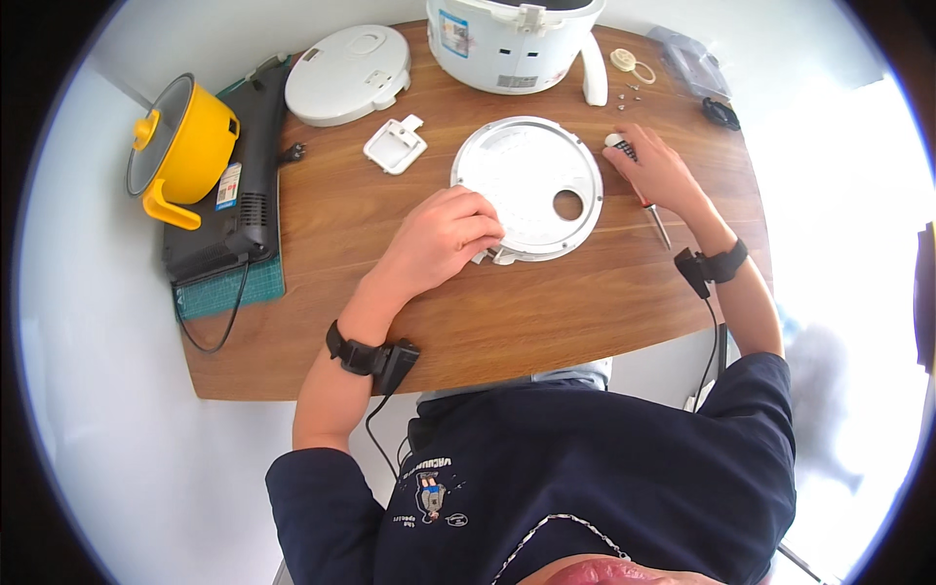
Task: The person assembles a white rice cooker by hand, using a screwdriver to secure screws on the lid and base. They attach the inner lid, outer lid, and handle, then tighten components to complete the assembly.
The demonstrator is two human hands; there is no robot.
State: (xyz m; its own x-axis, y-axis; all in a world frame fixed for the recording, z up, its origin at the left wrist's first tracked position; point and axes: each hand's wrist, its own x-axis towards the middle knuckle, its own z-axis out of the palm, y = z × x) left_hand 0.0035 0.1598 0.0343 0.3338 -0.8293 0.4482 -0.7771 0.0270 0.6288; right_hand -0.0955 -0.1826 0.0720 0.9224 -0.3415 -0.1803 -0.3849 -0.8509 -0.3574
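Note:
A round silvery lid plate [522, 171] with a hole at its lower right lies on the table before me. My left hand [436, 239] is closed at its lower left edge, fingers curled against the rim. Farther right, my right hand [661, 177] is closed round a screwdriver [660, 228]; its pale handle end pokes out past the fingers, and its shaft points back toward me. Small screws [625, 97] lie beyond that hand. Left of the plate is a white square plastic part [396, 145].
A white cooker body [517, 58] stands at the back, with a white round lid [349, 74] to its left. At far left, a yellow pot [195, 136] sits on a black appliance [255, 171] over a green mat [234, 290]. A clear plastic box [690, 63] lies back right.

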